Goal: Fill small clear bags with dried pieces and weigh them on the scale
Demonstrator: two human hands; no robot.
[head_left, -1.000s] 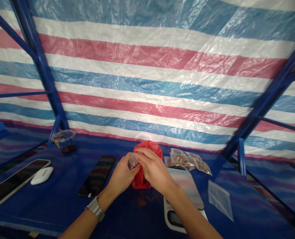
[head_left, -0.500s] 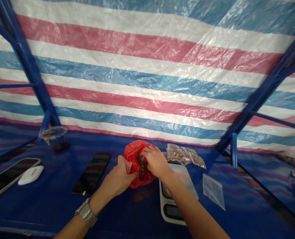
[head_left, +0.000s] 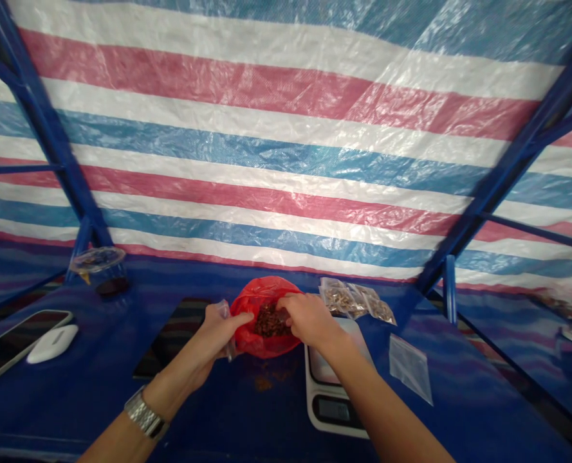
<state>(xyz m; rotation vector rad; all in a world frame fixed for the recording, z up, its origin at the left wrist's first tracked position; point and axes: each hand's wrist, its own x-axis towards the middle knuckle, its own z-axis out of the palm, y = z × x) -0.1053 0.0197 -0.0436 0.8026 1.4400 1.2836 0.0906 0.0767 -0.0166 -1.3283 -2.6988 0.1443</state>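
Observation:
A red plastic bag [head_left: 247, 292] stands with its mouth spread, and small dark-brown dried pieces [head_left: 271, 321] lie inside it. On its left side, my left hand [head_left: 218, 331] is closed on a small clear plastic bag [head_left: 224, 310], its thumb reaching over the red rim. My right hand [head_left: 309, 318] reaches in from the right with curled fingers, pinching at the brown pieces; its fingertips are partly hidden. Under my right forearm is a white kitchen scale [head_left: 314, 405], its pan partly covered.
Several filled zip bags [head_left: 338, 297] lie behind the scale, and a flat zip bag [head_left: 411, 366] lies right of it. To the left are a black phone [head_left: 170, 341], a white earbud case [head_left: 53, 344], another phone [head_left: 13, 344] and a lidded clear cup [head_left: 107, 273]. Blue frame bars rise behind.
My left hand has drawn left with the clear bag, and the red bag's mouth shows wider. My right fingers have curled in over the brown pieces. The view has shifted slightly.

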